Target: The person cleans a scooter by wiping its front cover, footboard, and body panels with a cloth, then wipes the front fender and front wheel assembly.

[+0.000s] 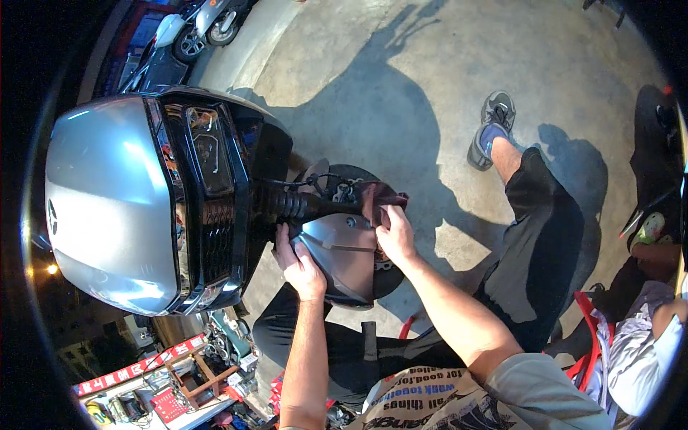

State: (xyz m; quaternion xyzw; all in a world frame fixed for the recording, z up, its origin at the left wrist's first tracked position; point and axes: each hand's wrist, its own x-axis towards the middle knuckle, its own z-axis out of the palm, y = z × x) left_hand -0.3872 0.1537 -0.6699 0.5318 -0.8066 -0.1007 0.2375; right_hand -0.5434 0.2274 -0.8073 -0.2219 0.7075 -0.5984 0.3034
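Note:
A motor scooter with a silver front panel (107, 199) stands before me on the left. Its grey front fender (338, 247) covers part of the front wheel (395, 279). My left hand (302, 269) grips the fender's upper end, thumb on its outer face and fingers by the ribbed rubber boot (287, 206) of the fork. In my right hand (396, 236) is a dark red cloth (379, 196), bunched against the lower fork beside the fender. The cloth and hand hide that part of the fork. Behind the fork, some of the wheel's metalwork shows.
Parked scooters (199, 32) stand at the upper left. A cluttered workbench (156, 392) with a wooden frame (199, 379) is at the lower left. Another person (634, 344) sits at the right beside a red chair (586, 312). My shoe (497, 115) rests on the concrete floor (333, 80).

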